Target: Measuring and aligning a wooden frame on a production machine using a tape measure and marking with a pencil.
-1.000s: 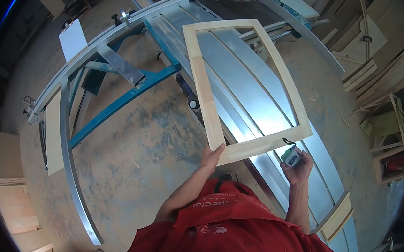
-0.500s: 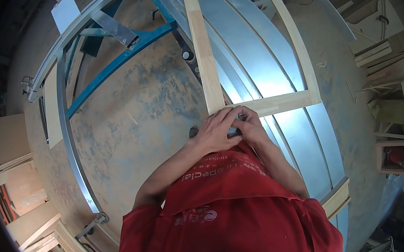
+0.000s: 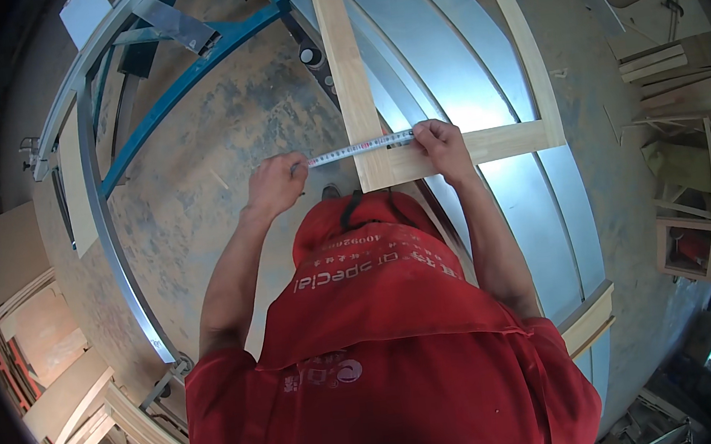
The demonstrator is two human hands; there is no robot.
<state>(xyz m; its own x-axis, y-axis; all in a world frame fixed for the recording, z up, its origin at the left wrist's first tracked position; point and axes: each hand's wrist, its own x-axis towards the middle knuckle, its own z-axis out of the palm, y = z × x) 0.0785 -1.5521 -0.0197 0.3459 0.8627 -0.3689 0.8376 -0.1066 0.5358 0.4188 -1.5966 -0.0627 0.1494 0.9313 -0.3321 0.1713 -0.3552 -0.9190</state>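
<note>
A tape measure's pale blade (image 3: 349, 151) is stretched between my two hands, above the near left corner of a light wooden frame (image 3: 357, 102). My left hand (image 3: 277, 183) is closed on the blade's left end, out over the floor beside the frame. At the other end my right hand (image 3: 444, 150) grips the tape, thumb on top, above the frame's near crosspiece (image 3: 502, 141). The tape's case cannot be made out; the fingers hide it. The frame lies on a metal saw table (image 3: 452, 67).
A blue and grey metal support frame (image 3: 180, 85) stands at the left over the stained floor (image 3: 251, 112). A wooden piece (image 3: 588, 324) lies on the table near my right elbow. Wood offcuts (image 3: 653, 63) and cabinet frames (image 3: 706, 261) are at the right; boards (image 3: 40, 325) stand at the left.
My hands were together at the frame's near left corner. They have moved apart, left and right, with the tape drawn out between them. The view has shifted slightly.
</note>
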